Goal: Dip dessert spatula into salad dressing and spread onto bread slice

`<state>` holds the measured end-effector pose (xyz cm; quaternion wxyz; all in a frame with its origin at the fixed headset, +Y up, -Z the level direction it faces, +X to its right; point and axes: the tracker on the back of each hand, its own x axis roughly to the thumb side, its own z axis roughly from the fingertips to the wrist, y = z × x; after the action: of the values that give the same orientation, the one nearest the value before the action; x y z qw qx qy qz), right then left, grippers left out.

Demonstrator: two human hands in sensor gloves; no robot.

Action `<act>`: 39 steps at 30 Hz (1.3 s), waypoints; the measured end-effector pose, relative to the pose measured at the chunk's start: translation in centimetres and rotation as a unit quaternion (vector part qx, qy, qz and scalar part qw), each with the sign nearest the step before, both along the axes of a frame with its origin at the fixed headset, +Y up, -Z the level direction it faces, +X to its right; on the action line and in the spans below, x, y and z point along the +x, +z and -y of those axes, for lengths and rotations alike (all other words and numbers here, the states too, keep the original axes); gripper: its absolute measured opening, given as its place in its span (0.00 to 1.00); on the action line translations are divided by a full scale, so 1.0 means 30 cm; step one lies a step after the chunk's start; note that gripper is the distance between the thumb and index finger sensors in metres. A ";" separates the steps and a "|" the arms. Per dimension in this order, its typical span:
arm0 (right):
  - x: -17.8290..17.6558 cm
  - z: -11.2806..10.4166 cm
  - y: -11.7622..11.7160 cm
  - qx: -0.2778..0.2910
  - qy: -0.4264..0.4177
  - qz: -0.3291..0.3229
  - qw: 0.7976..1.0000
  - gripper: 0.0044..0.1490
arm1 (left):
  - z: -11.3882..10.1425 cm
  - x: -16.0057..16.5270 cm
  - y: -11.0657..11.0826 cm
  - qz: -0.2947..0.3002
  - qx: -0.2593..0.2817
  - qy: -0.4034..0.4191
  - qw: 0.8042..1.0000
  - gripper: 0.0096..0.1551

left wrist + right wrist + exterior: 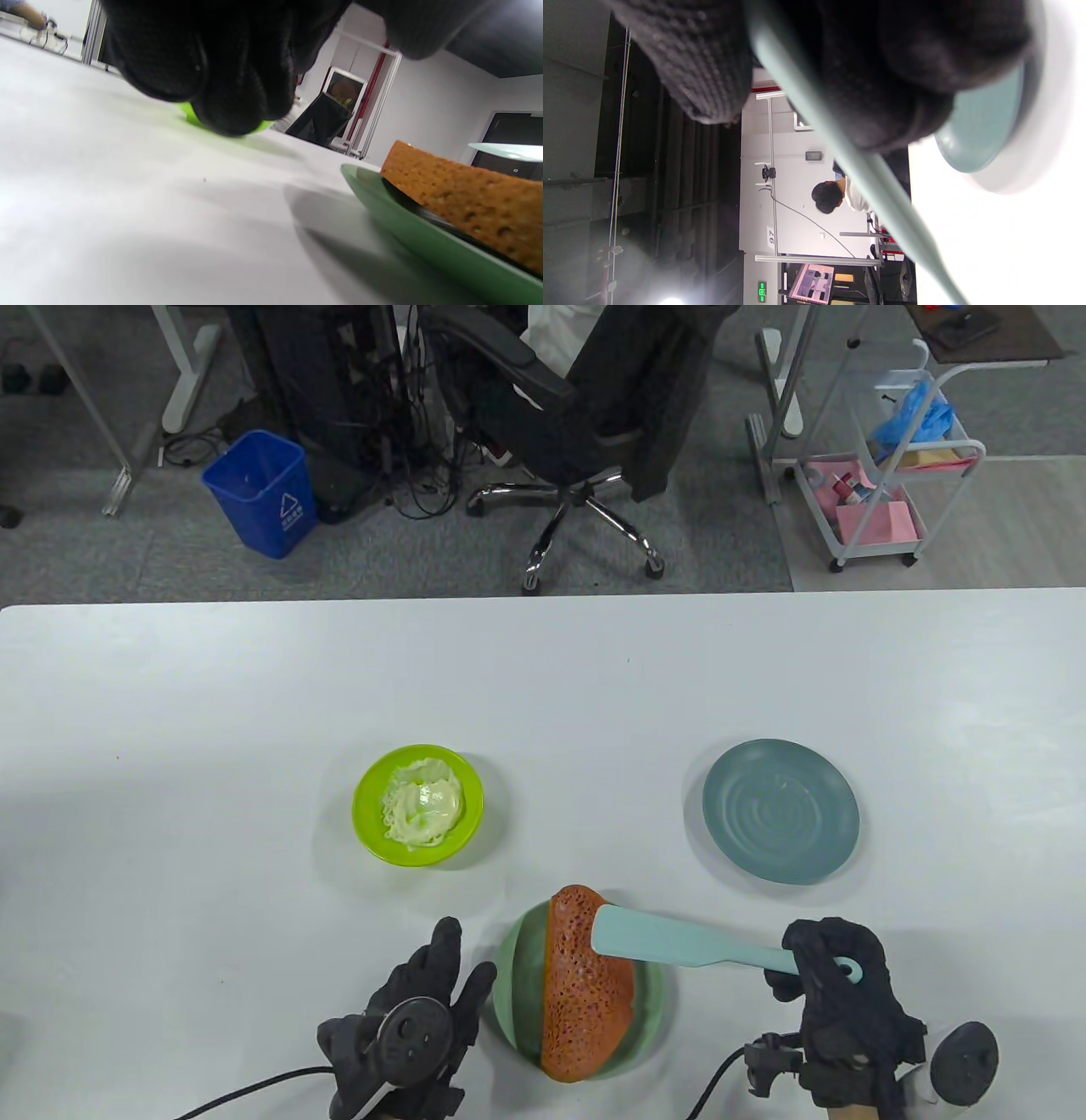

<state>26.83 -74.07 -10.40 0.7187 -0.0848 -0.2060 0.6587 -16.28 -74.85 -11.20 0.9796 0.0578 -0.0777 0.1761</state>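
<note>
A brown bread slice (590, 984) lies on a green plate (519, 967) near the table's front edge. My right hand (836, 984) grips the handle of a pale teal dessert spatula (679, 943); its blade rests on the bread's far end. In the right wrist view the spatula handle (865, 178) runs out from under my gloved fingers (874, 84). A lime green bowl (417, 804) of creamy salad dressing (424, 813) stands behind and to the left. My left hand (416, 1018) rests on the table beside the plate's left rim, fingers spread, holding nothing. The left wrist view shows the bread (466, 203) and plate rim (407, 237).
An empty grey-blue plate (780, 821) sits at the right, behind my right hand; it also shows in the right wrist view (984, 127). An office chair (585, 415), a blue bin (259, 492) and a cart (891, 466) stand on the floor beyond the table's far edge.
</note>
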 end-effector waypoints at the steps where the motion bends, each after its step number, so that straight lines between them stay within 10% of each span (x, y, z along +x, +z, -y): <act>1: 0.000 0.000 0.000 0.000 -0.001 -0.001 1.000 0.25 | -0.002 0.003 0.002 0.001 0.010 -0.009 1.000 0.44; 39: 0.034 0.012 -0.109 -0.043 -0.071 0.103 0.991 0.25 | -0.005 0.001 0.003 0.017 0.028 0.006 0.999 0.43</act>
<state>27.85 -74.42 -13.68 0.7341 -0.1973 -0.2441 0.6021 -16.24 -74.71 -11.10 0.9751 0.0827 -0.0989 0.1803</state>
